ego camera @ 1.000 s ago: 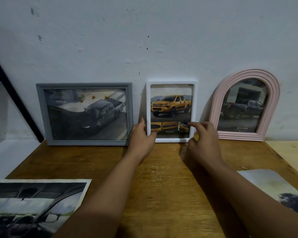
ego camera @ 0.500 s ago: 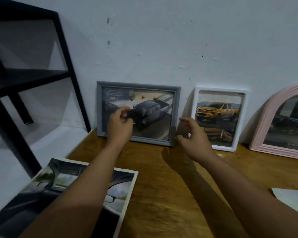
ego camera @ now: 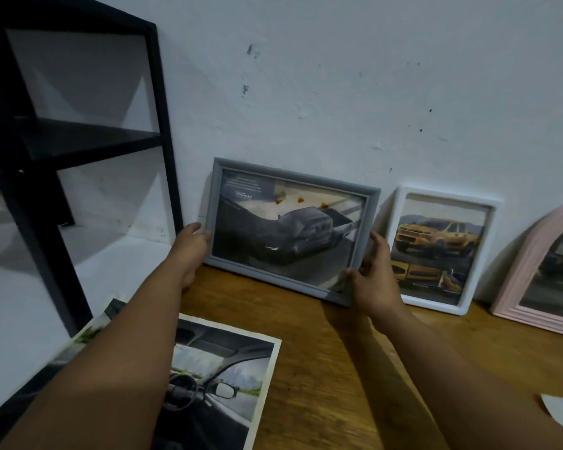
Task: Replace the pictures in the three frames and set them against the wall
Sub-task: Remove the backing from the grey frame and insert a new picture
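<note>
Grey frame (ego camera: 293,232), long axis left-right, glass facing near, is gripped at both ends by left hand (ego camera: 189,246) and right hand (ego camera: 376,280); previously only approached.

Both bare arms reach forward from the bottom edge, roughly parallel. The left hand (ego camera: 190,246) is at the end of a nearly straight forearm, back of the hand up, fingers wrapped round the left edge of a grey frame (ego camera: 293,228), thumb on its front. The right hand (ego camera: 374,280) grips the frame's right edge near the lower corner, fingers curled behind it and thumb in front, the wrist bent slightly inward.
</note>
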